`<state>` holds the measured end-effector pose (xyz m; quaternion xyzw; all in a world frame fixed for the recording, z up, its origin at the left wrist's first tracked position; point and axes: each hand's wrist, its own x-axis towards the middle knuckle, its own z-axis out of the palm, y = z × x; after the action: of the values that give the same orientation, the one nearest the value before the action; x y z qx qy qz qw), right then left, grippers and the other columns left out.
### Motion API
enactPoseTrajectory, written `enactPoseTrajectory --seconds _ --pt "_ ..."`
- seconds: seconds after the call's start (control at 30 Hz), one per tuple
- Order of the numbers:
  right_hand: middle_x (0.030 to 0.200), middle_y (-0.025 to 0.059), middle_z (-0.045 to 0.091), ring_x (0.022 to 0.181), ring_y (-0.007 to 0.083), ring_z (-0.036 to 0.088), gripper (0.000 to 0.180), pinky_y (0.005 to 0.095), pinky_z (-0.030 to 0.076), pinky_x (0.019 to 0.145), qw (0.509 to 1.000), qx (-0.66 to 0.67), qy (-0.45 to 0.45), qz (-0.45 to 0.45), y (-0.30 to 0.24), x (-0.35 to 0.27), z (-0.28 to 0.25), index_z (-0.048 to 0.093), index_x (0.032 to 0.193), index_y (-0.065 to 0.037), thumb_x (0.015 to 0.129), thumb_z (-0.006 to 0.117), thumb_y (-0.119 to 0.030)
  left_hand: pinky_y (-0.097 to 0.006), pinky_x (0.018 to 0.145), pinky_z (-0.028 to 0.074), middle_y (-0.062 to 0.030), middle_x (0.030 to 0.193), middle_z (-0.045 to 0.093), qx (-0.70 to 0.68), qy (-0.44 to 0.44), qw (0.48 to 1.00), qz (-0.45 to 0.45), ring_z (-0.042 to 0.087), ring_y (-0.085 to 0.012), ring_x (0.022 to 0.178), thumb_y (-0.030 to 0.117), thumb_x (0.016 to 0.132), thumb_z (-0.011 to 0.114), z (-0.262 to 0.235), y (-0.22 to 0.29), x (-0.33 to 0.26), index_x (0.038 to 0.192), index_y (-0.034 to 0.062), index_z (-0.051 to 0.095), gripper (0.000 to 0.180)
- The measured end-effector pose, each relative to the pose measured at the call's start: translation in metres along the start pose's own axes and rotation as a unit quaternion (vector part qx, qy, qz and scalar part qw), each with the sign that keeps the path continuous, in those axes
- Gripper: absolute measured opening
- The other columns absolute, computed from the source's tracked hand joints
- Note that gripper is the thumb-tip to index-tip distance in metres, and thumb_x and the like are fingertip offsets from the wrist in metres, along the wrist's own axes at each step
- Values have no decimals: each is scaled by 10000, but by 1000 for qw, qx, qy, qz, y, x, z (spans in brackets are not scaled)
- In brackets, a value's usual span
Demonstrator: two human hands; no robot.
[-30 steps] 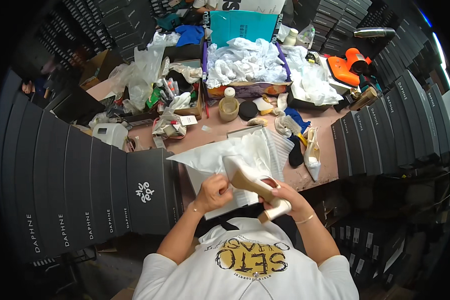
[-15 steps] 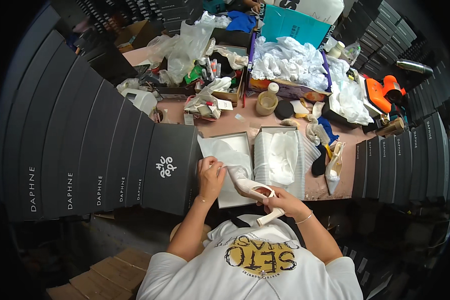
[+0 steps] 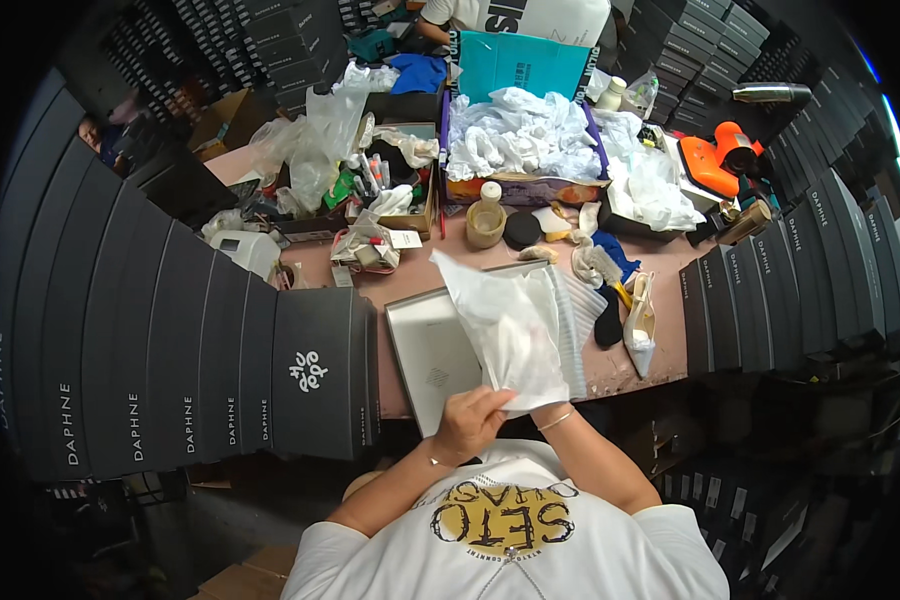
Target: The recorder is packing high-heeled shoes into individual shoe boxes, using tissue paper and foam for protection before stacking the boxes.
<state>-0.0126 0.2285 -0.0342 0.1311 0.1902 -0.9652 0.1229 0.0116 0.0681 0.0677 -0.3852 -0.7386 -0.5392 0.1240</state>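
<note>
My left hand [image 3: 473, 420] is closed, pinching the lower edge of a thin white translucent sheet or bag [image 3: 515, 335]. The sheet stands up in front of me and drapes to the right. My right hand [image 3: 550, 411] reaches behind it; only the wrist and the heel of the hand show, and its fingers are hidden. A faint pinkish shape shows through the sheet. On its left lies an open shallow box part [image 3: 432, 345], white inside. A pale slingback shoe [image 3: 640, 325] rests at the table's right side.
Dark shoe boxes [image 3: 315, 370] line the left, with another row [image 3: 800, 280] at right. A box full of crumpled white paper [image 3: 525, 185] stands at the back. Near it are a jar [image 3: 486, 215], cloths [image 3: 595, 265] and an orange device [image 3: 710, 165]. Another person's arm [image 3: 435, 25] shows behind.
The white sheet has been lifted from the left box part and swung right, over my right hand. My left hand has moved right with it. The shoe held in my right hand is now hidden.
</note>
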Motion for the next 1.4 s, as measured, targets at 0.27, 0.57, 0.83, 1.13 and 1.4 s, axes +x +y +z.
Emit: enactPoseTrajectory --seconds 0.27,0.57,0.83,1.13,1.4 --pt "1188 107 568 1091 238 541 346 360 414 980 597 -765 17 -241 2 -21 39 511 1239 -74 961 402 -250 -323 732 519 -114 1009 627 -87 -119 982 -122 613 -216 920 212 774 752 -1 2 -34 1217 79 552 503" --pt "1221 150 567 1152 306 519 441 400 397 1006 520 -821 -211 -106 32 -31 68 518 1267 -57 869 568 -242 -392 845 527 -142 1177 579 -474 350 603 -538 617 -249 989 220 858 660 -28 -103 -46 1281 -2 463 517" --pt "1235 118 558 1163 231 531 565 373 425 996 983 -54 175 -28 -32 -57 36 425 1315 -15 892 627 -331 -303 748 508 -149 968 647 -31 -110 970 -214 647 -201 856 26 792 671 50 -55 -44 1190 -12 506 432" --pt "1186 72 586 1032 167 593 450 310 504 877 971 -88 220 -29 -40 -114 -12 473 1309 -26 900 593 -170 -412 679 491 -145 762 611 -50 -345 901 -259 623 -316 689 149 796 679 74 -110 43 1189 54 479 451" --pt "1206 116 569 1040 224 600 483 365 514 881 949 -119 214 -197 -91 -133 -58 442 1322 -16 911 564 -239 -267 631 518 -99 783 628 -138 -183 834 -502 627 -145 663 132 879 600 123 -228 82 1016 -27 580 211"
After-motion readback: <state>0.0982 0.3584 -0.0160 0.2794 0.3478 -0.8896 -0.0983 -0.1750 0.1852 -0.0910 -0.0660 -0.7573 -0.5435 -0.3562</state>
